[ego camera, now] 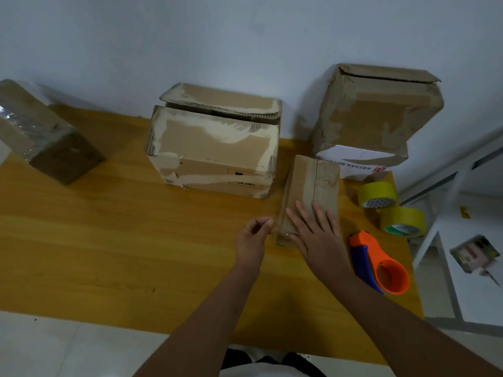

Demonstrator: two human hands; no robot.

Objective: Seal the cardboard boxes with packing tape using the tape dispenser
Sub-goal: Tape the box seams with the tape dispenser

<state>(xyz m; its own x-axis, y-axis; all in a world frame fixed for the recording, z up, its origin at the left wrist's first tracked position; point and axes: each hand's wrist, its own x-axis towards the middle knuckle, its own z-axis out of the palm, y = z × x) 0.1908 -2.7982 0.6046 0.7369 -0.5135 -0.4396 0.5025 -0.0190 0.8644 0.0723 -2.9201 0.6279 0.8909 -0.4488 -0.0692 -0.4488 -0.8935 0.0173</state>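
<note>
The right hand (317, 238) lies palm down with fingers straight and slightly spread, pressing flat on the near end of the small cardboard box (310, 191). The left hand (251, 238) is just left of that box's near corner, thumb and fingertips closed in a pinch on a strip of clear tape (276, 227) that runs to the box edge; the strip is thin and hard to trace. The small box is a long, narrow, closed carton of plain brown board with a centre seam along its top, lying on the wooden table (109, 240), which has a smooth yellow-orange grain finish. Contents of this box cannot be seen. Just right of the right forearm lies one tape dispenser (378, 263), orange plastic with a blue handle and an open round hub, holding no roll that can be seen. Beyond it stand two rolls of yellow packing tape (377, 194) (404, 221), touching each other. Four cardboard boxes are counted in all. The large middle box (215, 148) has scuffed, torn whitish patches and flaps slightly ajar. The right rear box (378, 115) has a worn surface, a raised rear flap and a white printed side. The left box (38, 131) is tilted and wrapped in glossy clear tape. No interior is visible in any box.
</note>
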